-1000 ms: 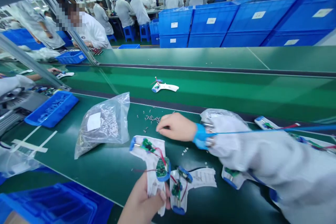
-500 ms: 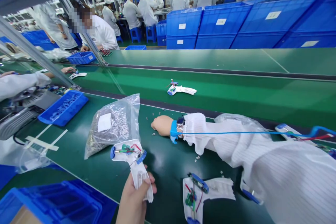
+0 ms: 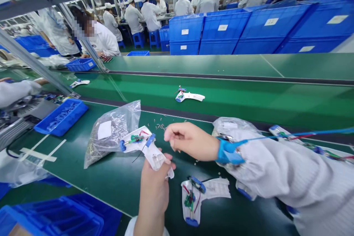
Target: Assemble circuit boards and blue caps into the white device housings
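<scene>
My left hand (image 3: 156, 182) grips the handle of a white pistol-shaped housing half (image 3: 151, 152), its open side facing up. Inside its head show a green circuit board, red and black wires and blue end pieces. To the right, my right hand (image 3: 193, 141) hovers beside it with fingers curled together; whatever they pinch is too small or hidden to make out. A blue strap circles that wrist. Tiny metal pieces (image 3: 160, 126) lie scattered on the table behind the hands. A second wired housing half (image 3: 217, 188) rests in front of my right forearm.
A clear bag of small metal parts (image 3: 110, 138) lies at left, near a blue tray (image 3: 62, 118). Another housing half (image 3: 193, 97) sits on the green belt (image 3: 249, 99). More housings lie by my right sleeve. Co-workers sit beyond stacked blue crates (image 3: 224, 31).
My right hand has drawn back from the scattered metal pieces, toward me and the held housing. My left hand has raised the housing slightly and moved it to the right.
</scene>
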### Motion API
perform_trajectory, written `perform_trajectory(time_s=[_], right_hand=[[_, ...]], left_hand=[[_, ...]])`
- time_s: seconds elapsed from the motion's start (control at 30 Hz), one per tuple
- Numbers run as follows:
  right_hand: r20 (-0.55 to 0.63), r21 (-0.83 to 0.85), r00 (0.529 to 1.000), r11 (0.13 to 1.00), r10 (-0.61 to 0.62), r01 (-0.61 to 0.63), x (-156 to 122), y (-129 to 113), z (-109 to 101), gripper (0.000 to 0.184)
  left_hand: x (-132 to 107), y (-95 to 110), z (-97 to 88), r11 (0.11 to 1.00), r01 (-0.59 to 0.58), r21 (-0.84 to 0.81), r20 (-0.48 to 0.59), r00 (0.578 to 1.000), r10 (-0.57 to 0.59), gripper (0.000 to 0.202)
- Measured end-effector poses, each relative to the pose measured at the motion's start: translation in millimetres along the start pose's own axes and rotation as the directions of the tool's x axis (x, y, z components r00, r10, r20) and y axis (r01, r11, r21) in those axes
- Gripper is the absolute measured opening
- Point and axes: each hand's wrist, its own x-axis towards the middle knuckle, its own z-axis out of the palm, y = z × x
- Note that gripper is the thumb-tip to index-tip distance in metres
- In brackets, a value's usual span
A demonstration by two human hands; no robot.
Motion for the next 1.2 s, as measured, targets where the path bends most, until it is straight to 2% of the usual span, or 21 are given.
perform_trajectory(time_s=[0.03, 0.1, 0.13, 0.2, 0.33, 0.4, 0.47, 0.57, 0.63, 0.77, 0.83, 0.97, 1.1, 1.2], right_hand=[[-0.047, 0.164, 0.999, 0.986, 0.014, -0.006, -14.5, -5.7, -1.7, 0.015], [-0.145, 0.458, 0.986, 0.889, 0.076, -0.001, -39.0, -13.2, -2.3, 0.008], [-0.186, 0.542, 0.976, 0.840, 0.111, 0.008, -48.6, -15.3, -1.6, 0.006], [-0.259, 0.582, 0.952, 0.813, 0.161, 0.020, -63.2, -17.6, 0.3, 0.004], [-0.396, 0.579, 0.896, 0.812, 0.202, 0.073, -82.0, -18.8, 1.8, 0.001], [-0.425, 0.566, 0.881, 0.821, 0.209, 0.078, -90.0, -18.1, -0.6, 0.002], [-0.412, 0.545, 0.885, 0.837, 0.218, 0.048, -97.6, -16.7, -6.4, 0.001], [-0.315, 0.485, 0.925, 0.874, 0.214, -0.037, -107.8, -14.9, -20.4, 0.004], [-0.252, 0.375, 0.952, 0.925, 0.174, -0.069, -113.9, -14.4, -31.2, 0.009], [-0.184, 0.140, 0.981, 0.990, 0.058, -0.033, -125.1, -14.3, -49.1, 0.018], [-0.213, 0.082, 0.977, 0.997, 0.031, -0.013, -130.0, -14.6, -54.3, 0.018], [-0.345, 0.032, 0.938, 0.999, 0.020, -0.010, -135.5, -16.3, -54.7, 0.015], [-0.372, 0.046, 0.925, 0.996, 0.083, -0.071, -135.0, -15.2, -48.1, 0.016], [-0.375, 0.072, 0.918, 0.992, 0.126, -0.107, -134.0, -12.6, -46.0, 0.016]], left_hand=[[-2.4, 0.8, 9.3, 1.000, 0.011, -0.017, 0.052, 0.999, -0.010, 0.051], [-9.4, 1.8, 25.9, 0.999, 0.039, -0.033, 0.141, 0.989, -0.034, 0.044], [-13.3, 1.9, 32.5, 0.998, 0.056, -0.035, 0.181, 0.982, -0.049, 0.040], [-20.8, 1.1, 42.1, 0.995, 0.091, -0.036, 0.243, 0.967, -0.079, 0.035], [-30.7, -4.0, 53.5, 0.987, 0.159, -0.017, 0.320, 0.936, -0.145, 0.033], [-34.0, -6.5, 58.6, 0.986, 0.165, 0.001, 0.335, 0.929, -0.155, 0.033], [-37.5, -8.1, 63.9, 0.988, 0.148, 0.036, 0.331, 0.931, -0.152, 0.033], [-43.9, -8.1, 70.8, 0.984, 0.114, 0.137, 0.291, 0.945, -0.150, 0.035], [-48.3, -7.4, 74.3, 0.975, 0.084, 0.206, 0.281, 0.949, -0.141, 0.035], [-54.0, -8.4, 78.5, 0.955, 0.052, 0.292, 0.352, 0.923, -0.158, 0.035], [-55.2, -10.8, 79.6, 0.935, 0.019, 0.354, 0.354, 0.922, -0.153, 0.035], [-58.2, -15.7, 83.3, 0.914, -0.053, 0.403, 0.355, 0.929, -0.103, 0.035], [-64.9, -15.7, 91.3, 0.911, -0.069, 0.407, 0.356, 0.930, -0.089, 0.054], [-69.5, -14.1, 96.6, 0.919, -0.068, 0.389, 0.338, 0.938, -0.074, 0.062]])
